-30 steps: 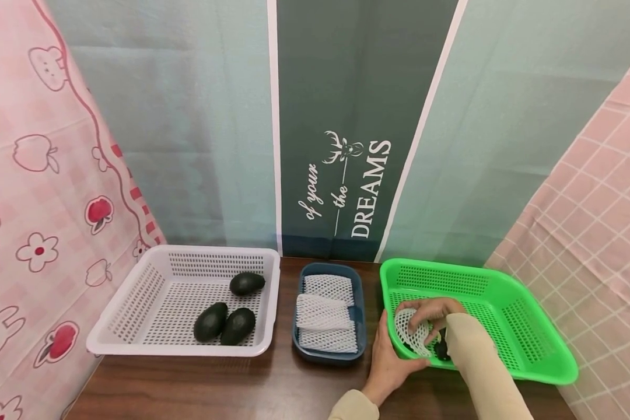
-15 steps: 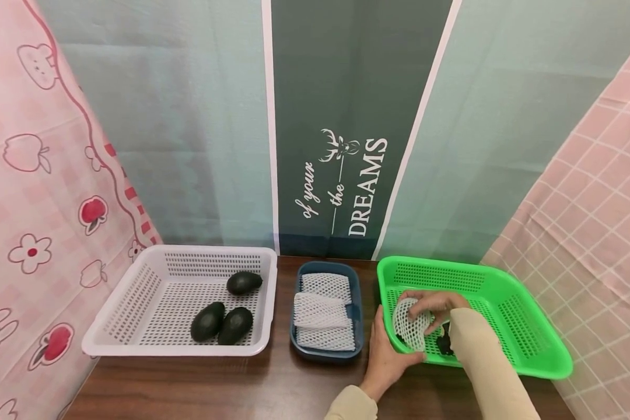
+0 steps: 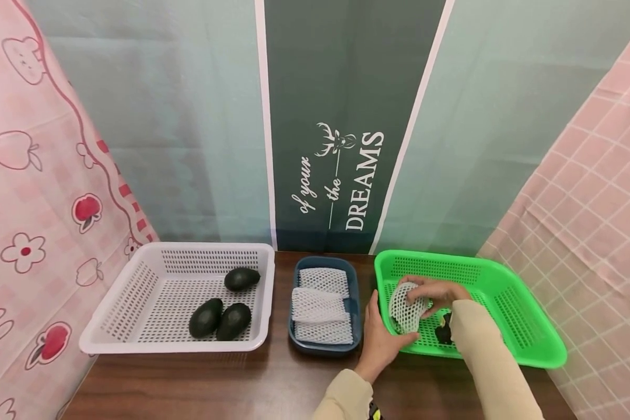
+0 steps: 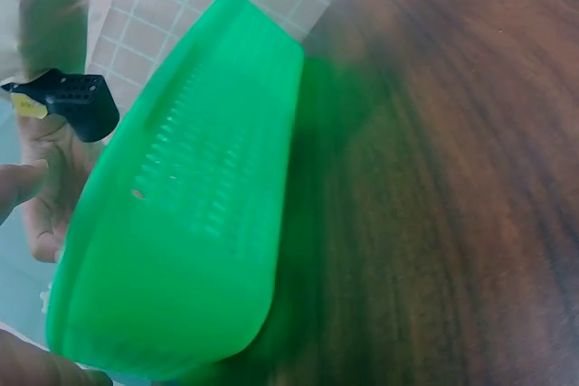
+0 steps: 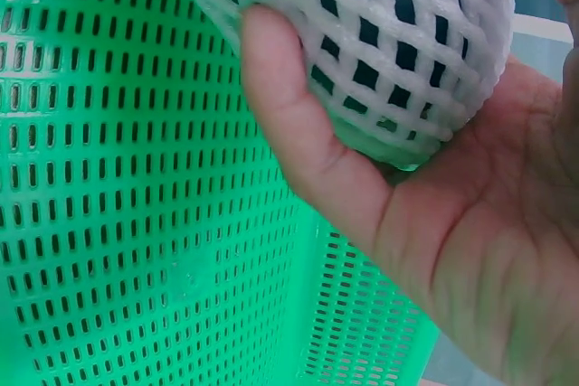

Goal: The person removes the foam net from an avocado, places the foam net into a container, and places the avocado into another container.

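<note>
My right hand (image 3: 436, 293) grips a white foam net sleeve (image 3: 405, 309) over the left end of the green basket (image 3: 525, 309). In the right wrist view the thumb presses the sleeve's mesh, and a dark avocado (image 5: 405, 53) shows through its holes. My left hand (image 3: 380, 341) lies at the basket's front left corner. Its fingers stretch along the left rim, and its thumb (image 3: 408, 338) reaches over the front rim to the sleeve's lower end. In the left wrist view the left thumb (image 4: 20, 187) stands off the rim, with the right hand behind it.
A blue tray (image 3: 322, 349) in the middle holds several white foam nets (image 3: 320, 306). To its left, a white basket (image 3: 160, 347) holds three dark avocados (image 3: 233, 322). Patterned cloths hang behind and at both sides. Each wrist carries a small black camera (image 3: 443, 330).
The netted avocado and both hands have risen slightly relative to the green basket. The right hand keeps its grip on the sleeve, and the left thumb stays at the sleeve's lower end.
</note>
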### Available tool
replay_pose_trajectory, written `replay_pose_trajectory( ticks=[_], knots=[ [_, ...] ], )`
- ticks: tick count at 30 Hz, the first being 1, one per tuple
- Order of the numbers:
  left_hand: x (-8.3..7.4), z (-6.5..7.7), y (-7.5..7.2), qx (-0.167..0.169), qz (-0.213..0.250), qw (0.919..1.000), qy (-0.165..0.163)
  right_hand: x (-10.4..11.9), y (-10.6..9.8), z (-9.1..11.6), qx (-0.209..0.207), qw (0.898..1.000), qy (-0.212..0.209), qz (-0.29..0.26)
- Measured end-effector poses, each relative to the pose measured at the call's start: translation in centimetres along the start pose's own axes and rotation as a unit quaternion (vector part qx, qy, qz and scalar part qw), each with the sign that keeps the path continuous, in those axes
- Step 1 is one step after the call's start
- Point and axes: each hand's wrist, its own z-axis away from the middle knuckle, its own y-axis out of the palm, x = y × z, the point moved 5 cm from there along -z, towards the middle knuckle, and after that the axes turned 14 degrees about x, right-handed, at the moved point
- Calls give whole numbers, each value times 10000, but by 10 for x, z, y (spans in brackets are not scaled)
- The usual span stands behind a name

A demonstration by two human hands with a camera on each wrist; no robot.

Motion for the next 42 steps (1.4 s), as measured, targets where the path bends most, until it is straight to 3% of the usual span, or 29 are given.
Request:
replay_pose_trajectory(
  ticks=[10, 17, 23, 32, 37, 42],
  knots=[
    [-17, -13, -16, -10, 28, 9998, 194, 20, -11, 11, -546, 9957, -753, -7],
    [-32, -14, -23, 11, 235, 9992, 332, 30, -15, 17, -969, 9865, -1320, -30],
    [-49, -12, -32, 101, 600, 9972, 445, 40, -7, 23, -1313, 9747, -1807, -70],
    [-75, -7, -48, 398, 1290, 9885, 677, 60, 10, 30, -1808, 9487, -2588, -190],
    [-82, -4, -59, 481, 1542, 9817, 1012, 72, 23, 34, -1868, 9372, -2916, -411],
    [-88, 2, -73, 437, 1858, 9770, 947, 83, 35, 39, -1891, 9295, -3116, -568]
  ],
)
